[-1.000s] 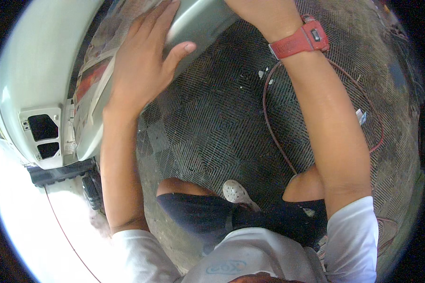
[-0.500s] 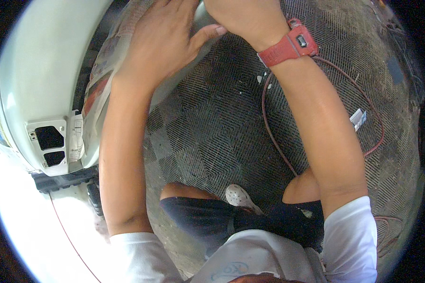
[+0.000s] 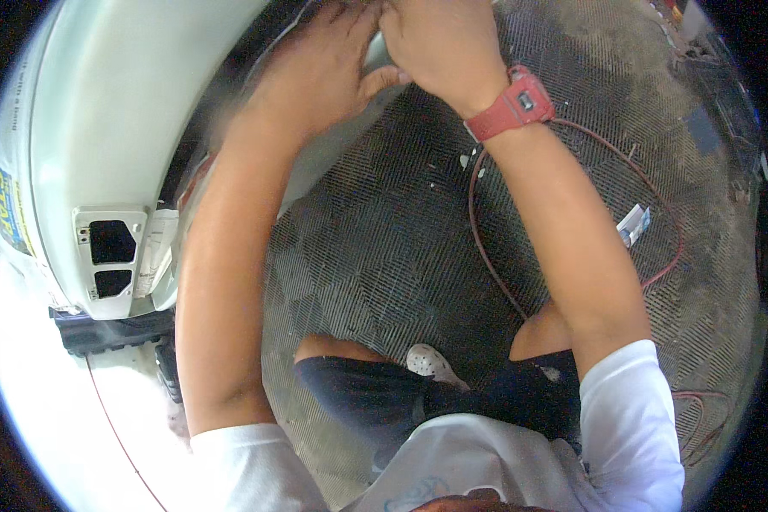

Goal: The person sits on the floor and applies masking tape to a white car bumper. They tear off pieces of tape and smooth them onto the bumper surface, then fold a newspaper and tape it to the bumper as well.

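partway, by the look of it

the pale green panel [image 3: 102, 145] curves up the left side. the left hand [image 3: 320, 72] and right hand [image 3: 444, 47] meet at the top — fingertips hidden or cut off, so what either grips i cannot tell. printed paper [image 3: 158, 243] already lies beside the panel's lower end; what remains is out of sight.

Dk ribbed flr [image 3: 375, 239], browner twd R, w/ v bright light [image 3: 68, 418] lower L.
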{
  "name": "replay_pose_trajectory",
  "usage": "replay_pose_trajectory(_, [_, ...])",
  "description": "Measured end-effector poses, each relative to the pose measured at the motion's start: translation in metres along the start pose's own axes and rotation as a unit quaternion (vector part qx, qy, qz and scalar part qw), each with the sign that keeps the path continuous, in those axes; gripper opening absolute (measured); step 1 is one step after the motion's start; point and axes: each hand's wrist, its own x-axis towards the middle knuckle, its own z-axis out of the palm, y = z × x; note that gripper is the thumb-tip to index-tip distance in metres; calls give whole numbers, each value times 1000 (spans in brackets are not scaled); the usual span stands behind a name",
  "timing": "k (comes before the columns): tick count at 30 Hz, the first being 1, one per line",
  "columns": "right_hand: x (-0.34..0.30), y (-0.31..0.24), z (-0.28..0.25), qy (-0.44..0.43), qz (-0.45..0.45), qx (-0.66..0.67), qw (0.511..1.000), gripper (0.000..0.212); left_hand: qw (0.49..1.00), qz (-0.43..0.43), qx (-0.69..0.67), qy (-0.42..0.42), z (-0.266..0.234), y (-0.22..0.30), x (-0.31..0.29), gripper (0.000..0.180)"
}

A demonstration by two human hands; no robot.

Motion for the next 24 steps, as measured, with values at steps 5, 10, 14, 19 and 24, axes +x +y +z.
replay_pose_trajectory(5, [-1,-2,-13,-42,16,-28,999,34,996,-10,90,-9,13,-3,9,82])
replay_pose_trajectory(10, [-21,-10,-38,-57,80,67,993,35,996,-17,87,-21,2,1,9,84])
replay_pose_trajectory(14, [-66,7,-59,-12,120,131,984,32,997,-16,72,-33,-8,7,21,83])
replay_pose_trajectory(19, [-122,21,-63,-68,169,152,971,31,988,-10,145,-42,-7,13,31,76])
replay_pose_trajectory(24, [-134,33,-59,-73,183,188,962,28,987,-8,157,-32,-3,9,35,73])
